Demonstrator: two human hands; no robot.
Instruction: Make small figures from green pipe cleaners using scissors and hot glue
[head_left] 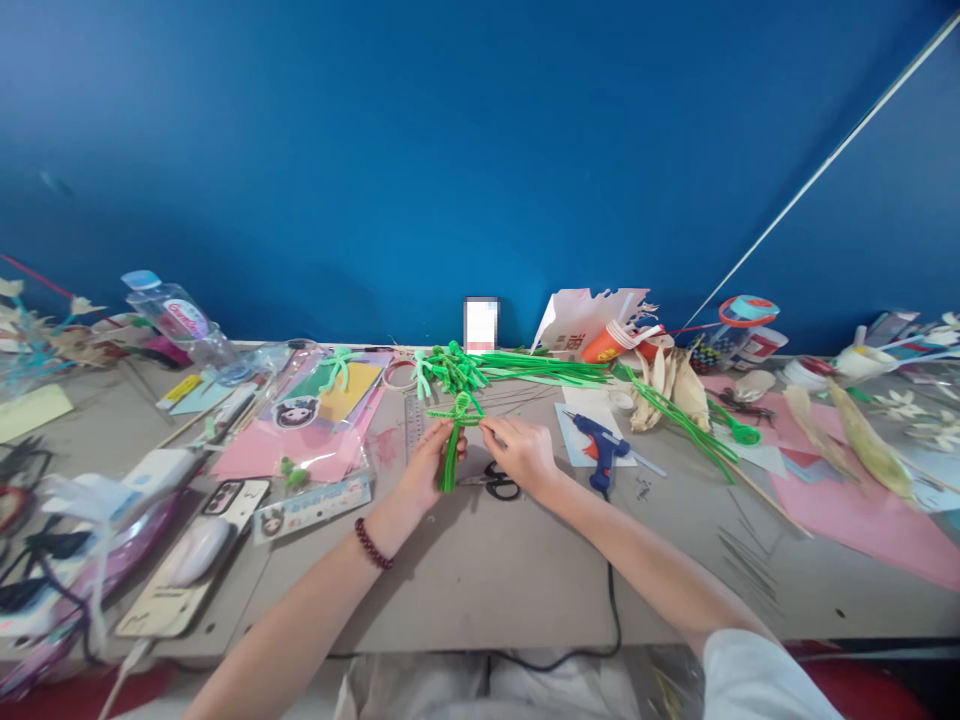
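My left hand (421,468) is closed around an upright bundle of green pipe cleaners (449,468) above the middle of the desk. Near its top, the bundle has a small loop and strands sticking out to both sides. My right hand (525,458) pinches the right-hand end of one crosswise green strand. Under my hands lie black-handled scissors (504,484). Behind them rest a pile of twisted green pipe cleaners (454,370) and long straight green ones (551,368).
On the right is a blue glue gun (601,445), its cord running off the front edge. Dried husks (679,390), orange paper cups (604,345) and pink paper (847,520) sit farther right. A phone (191,560), pink sheets (259,445) and a plastic bottle (184,325) occupy the left.
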